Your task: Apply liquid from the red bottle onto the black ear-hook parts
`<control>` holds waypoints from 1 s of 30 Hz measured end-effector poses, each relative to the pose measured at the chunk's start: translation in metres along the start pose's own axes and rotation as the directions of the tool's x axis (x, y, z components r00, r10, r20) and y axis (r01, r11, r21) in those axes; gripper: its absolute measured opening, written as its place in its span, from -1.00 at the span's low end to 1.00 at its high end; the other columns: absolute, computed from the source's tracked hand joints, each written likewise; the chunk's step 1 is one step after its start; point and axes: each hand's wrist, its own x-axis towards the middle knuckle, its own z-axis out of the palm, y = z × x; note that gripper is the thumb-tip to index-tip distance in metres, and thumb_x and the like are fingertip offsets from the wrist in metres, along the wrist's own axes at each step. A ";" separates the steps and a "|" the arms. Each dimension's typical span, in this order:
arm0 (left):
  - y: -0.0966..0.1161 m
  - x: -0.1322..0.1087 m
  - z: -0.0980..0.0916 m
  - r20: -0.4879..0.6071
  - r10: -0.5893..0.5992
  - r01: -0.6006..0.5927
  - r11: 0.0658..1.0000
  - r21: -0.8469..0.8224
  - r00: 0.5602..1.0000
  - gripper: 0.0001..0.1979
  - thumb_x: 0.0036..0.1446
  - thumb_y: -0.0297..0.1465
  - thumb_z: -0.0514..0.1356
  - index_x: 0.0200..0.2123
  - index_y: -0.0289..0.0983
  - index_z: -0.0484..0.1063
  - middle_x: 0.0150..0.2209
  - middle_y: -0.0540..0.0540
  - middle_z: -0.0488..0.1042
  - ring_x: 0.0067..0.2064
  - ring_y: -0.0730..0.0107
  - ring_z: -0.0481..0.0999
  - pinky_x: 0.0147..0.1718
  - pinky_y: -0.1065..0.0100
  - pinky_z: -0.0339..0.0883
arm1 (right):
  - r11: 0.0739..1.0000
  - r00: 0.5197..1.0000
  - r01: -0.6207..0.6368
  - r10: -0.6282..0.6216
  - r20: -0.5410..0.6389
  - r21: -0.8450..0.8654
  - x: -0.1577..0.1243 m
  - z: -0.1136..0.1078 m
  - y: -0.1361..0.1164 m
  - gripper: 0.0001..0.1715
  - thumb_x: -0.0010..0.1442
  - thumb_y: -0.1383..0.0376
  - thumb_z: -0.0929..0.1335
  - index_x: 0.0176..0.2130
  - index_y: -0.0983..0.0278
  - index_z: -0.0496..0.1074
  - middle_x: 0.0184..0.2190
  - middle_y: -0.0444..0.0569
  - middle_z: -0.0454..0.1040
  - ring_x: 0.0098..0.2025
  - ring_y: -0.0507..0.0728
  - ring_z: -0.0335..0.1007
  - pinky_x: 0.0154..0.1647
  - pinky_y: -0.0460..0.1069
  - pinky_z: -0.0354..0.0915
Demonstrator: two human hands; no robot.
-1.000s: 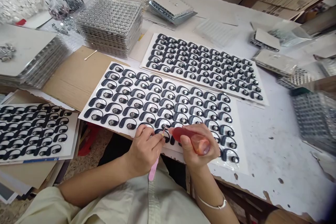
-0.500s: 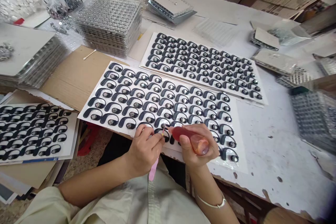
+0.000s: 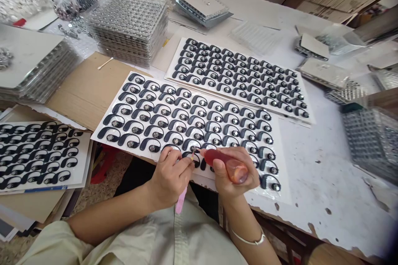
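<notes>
A white sheet (image 3: 281, 165) covered with rows of several black ear-hook parts (image 3: 174, 116) lies in front of me on the table. My left hand (image 3: 169, 178) is closed round a thin pink stick (image 3: 180, 201), its tip touching a part in the sheet's near row. My right hand (image 3: 236, 169) grips a small red-orange bottle (image 3: 225, 163) lying sideways, with its nozzle pointing at the same spot beside the stick's tip. Both hands rest at the near edge of the sheet.
A second sheet of black parts (image 3: 239, 74) lies behind the first, a third (image 3: 40, 153) at the lower left. Stacks of clear trays (image 3: 130, 25) stand at the back left and right (image 3: 370, 140). A brown cardboard piece (image 3: 83, 87) lies left.
The hands stay in the same place at the near row; only the camera view has shifted slightly.
</notes>
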 end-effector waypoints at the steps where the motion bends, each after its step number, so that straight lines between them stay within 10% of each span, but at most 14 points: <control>1: 0.000 0.000 0.000 0.002 0.000 0.000 1.000 0.002 1.000 -0.88 0.18 -0.60 0.13 -0.35 -0.37 0.46 -0.31 -0.12 0.57 -0.31 0.30 0.34 -0.32 0.21 0.23 | 1.000 1.000 0.006 -0.006 -0.006 -0.005 0.000 0.000 0.000 -0.75 0.01 0.38 0.45 -0.24 0.30 0.43 -0.41 -0.05 0.48 -0.42 0.09 0.36 -0.45 0.02 0.31; 30: -0.004 -0.005 0.001 0.019 -0.042 0.043 0.998 -0.035 0.999 -0.87 0.16 -0.61 0.14 -0.32 -0.32 0.44 -0.30 -0.07 0.56 -0.29 0.32 0.34 -0.28 0.22 0.22 | 0.999 0.996 0.028 -0.030 -0.089 -0.027 -0.003 -0.008 0.002 -0.75 0.02 0.33 0.44 -0.23 0.28 0.42 -0.42 -0.06 0.48 -0.43 0.12 0.38 -0.48 0.04 0.31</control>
